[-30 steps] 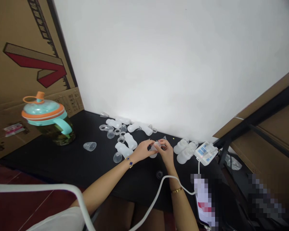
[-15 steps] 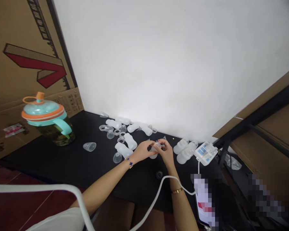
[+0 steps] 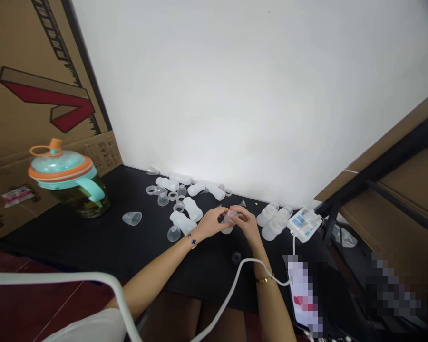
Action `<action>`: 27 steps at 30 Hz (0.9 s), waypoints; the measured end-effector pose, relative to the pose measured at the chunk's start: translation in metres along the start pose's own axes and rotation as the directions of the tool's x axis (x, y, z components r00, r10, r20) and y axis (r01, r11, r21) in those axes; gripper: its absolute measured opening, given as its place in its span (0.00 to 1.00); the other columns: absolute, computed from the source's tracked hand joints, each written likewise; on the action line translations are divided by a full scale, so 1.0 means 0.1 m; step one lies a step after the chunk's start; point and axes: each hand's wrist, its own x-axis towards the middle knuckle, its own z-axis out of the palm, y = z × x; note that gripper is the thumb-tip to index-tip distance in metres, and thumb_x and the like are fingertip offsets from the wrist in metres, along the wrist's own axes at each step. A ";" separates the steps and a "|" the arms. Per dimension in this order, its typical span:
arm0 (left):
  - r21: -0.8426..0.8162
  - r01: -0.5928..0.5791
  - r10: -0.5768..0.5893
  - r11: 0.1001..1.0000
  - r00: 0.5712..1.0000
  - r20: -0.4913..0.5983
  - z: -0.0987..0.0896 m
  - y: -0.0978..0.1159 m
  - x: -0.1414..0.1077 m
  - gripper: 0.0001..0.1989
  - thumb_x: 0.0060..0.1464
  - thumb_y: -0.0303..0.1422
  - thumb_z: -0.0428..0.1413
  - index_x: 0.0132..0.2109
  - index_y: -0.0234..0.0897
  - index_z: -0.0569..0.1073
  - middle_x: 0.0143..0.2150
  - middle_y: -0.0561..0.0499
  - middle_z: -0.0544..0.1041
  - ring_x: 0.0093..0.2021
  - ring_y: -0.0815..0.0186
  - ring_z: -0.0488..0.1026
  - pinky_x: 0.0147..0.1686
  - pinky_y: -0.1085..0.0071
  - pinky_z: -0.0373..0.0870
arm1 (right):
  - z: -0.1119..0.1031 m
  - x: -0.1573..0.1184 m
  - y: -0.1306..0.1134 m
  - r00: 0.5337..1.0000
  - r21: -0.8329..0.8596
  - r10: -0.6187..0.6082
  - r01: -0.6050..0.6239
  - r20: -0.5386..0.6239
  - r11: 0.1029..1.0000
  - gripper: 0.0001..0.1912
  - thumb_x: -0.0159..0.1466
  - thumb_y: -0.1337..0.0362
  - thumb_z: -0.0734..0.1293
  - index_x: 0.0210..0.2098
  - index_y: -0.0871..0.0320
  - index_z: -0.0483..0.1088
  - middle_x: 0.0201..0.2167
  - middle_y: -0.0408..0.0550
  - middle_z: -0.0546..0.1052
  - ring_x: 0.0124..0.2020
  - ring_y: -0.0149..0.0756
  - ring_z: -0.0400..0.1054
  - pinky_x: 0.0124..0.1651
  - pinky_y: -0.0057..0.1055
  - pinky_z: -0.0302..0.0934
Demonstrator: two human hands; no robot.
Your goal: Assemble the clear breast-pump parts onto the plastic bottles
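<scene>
On the table (image 3: pixel 142 247), the bottle (image 3: pixel 227 231) shows its base near and clear top (image 3: pixel 230 216) far, long axis leaning slightly right. Left grip (image 3: pixel 214 223) and right grip (image 3: pixel 246 221) hold it, the right reaching farther left than a second ago.

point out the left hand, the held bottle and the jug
Left hand (image 3: pixel 211 223), head view, back of hand
Held bottle (image 3: pixel 227 230), head view, lower part
Jug (image 3: pixel 64 183), head view, teal upper band
</scene>
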 end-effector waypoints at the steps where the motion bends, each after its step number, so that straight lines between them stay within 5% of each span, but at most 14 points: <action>1: 0.000 0.003 -0.003 1.000 1.000 0.003 0.00 0.01 0.00 0.19 0.55 0.44 0.64 0.50 0.40 0.78 0.45 0.50 0.80 0.44 0.61 0.75 0.46 0.66 0.71 | 0.00 0.00 0.00 1.000 -0.004 0.003 -0.003 -0.004 1.000 0.13 0.57 0.53 0.76 0.37 0.52 0.82 0.49 0.50 0.81 0.52 0.50 0.74 0.45 0.38 0.69; 27: -0.019 -0.016 0.016 1.000 1.000 0.002 0.00 -0.01 -0.01 0.18 0.55 0.44 0.64 0.49 0.40 0.78 0.44 0.50 0.80 0.42 0.61 0.75 0.43 0.68 0.70 | 0.10 -0.01 -0.03 0.985 -0.144 -0.111 0.092 -0.130 0.985 0.12 0.56 0.53 0.75 0.30 0.54 0.74 0.41 0.49 0.78 0.44 0.44 0.74 0.44 0.38 0.68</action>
